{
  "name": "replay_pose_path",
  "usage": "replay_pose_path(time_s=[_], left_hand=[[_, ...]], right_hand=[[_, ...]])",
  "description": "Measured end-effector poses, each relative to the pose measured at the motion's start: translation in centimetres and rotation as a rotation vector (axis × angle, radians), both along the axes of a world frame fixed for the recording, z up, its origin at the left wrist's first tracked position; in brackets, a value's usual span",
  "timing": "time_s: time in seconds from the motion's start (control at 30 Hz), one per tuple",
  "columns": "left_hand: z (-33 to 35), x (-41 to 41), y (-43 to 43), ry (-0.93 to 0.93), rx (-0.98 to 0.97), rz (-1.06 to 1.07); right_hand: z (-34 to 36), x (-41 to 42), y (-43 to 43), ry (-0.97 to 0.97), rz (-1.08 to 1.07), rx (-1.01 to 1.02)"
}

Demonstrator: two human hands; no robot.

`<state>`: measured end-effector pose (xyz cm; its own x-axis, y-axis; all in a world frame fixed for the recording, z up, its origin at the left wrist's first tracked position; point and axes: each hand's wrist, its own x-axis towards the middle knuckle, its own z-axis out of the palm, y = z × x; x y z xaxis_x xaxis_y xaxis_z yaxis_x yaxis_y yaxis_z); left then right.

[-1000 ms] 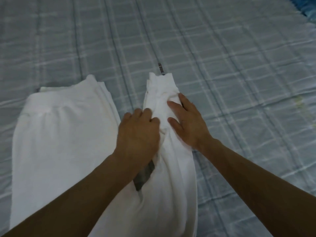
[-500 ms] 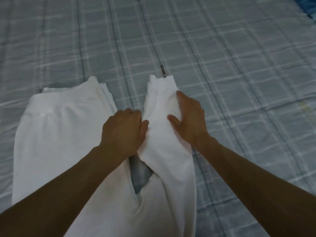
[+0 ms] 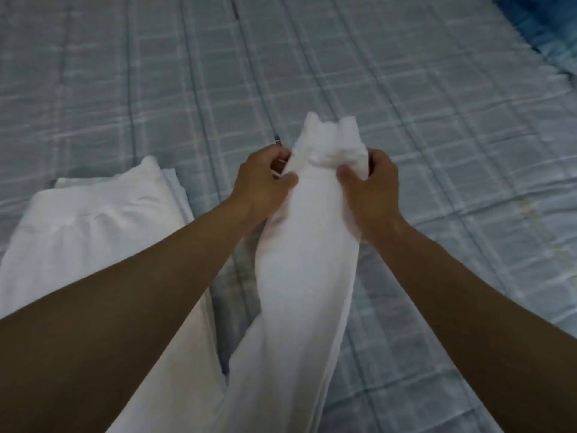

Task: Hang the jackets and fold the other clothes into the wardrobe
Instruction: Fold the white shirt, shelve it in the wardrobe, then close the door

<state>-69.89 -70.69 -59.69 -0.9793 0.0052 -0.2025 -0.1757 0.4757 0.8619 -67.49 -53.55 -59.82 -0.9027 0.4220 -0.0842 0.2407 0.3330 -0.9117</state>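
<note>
Left hand and right hand each pinch the raised end of the white garment between them; the rest lies on the bed toward eight o'clock. Writing on the small tag is unreadable.

Grey-blue plaid bedsheet fills the view, lightly creased. Darker blue fabric at 1 o'clock. Faint yellowish stain at 3 o'clock. Dim, flat light.

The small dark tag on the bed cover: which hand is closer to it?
Left. The left hand grips the white cloth just below the tag; the right hand grips its other edge, with the cloth between it and the tag.
</note>
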Motion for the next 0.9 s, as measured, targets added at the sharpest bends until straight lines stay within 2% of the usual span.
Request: replay_pose_path(time_s=[0.07, 0.17, 0.23, 0.33, 0.4, 0.47, 0.57, 0.67, 0.8, 0.9], left_hand=[[0.4, -0.4, 2.3, 0.029, -0.008, -0.027], [0.1, 1.8, 4.2, 0.090, -0.261, -0.136], [-0.3, 4.5, 4.6, 0.223, -0.416, -0.271], [-1.3, 7.3, 5.3, 0.386, -0.535, -0.482], [-2.3, 8.0, 6.2, 0.387, -0.577, -0.622], [-3.0, 7.5, 6.9, 0.312, -0.612, -0.732], [-2.9, 6.2, 8.1, 0.227, -0.633, -0.715], [-1.2, 5.0, 9.8, 0.176, -0.503, -0.473], [1.0, 2.8, 11.7, -0.212, 0.181, -0.200], [1.8, 2.0, 11.2, -0.221, 0.425, 0.075]], right_hand=[[0.2, -0.1, 2.2, 0.023, -0.107, 0.036], [-1.1, 0.7, 5.1, -0.133, -0.239, 0.081], [-2.2, 1.8, 6.1, -0.235, -0.238, 0.129], [-2.9, 2.1, 6.9, -0.299, -0.190, 0.150], [-2.8, 1.8, 7.2, -0.357, -0.163, 0.090], [-2.5, 1.4, 7.4, -0.392, -0.121, 0.057], [-2.0, 1.6, 7.2, -0.340, -0.051, 0.105], [-1.6, 2.6, 6.5, -0.178, -0.025, 0.085], [-0.7, 3.0, 5.0, -0.022, 0.121, -0.010], [0.1, 3.5, 3.7, 0.109, 0.297, 0.084]])
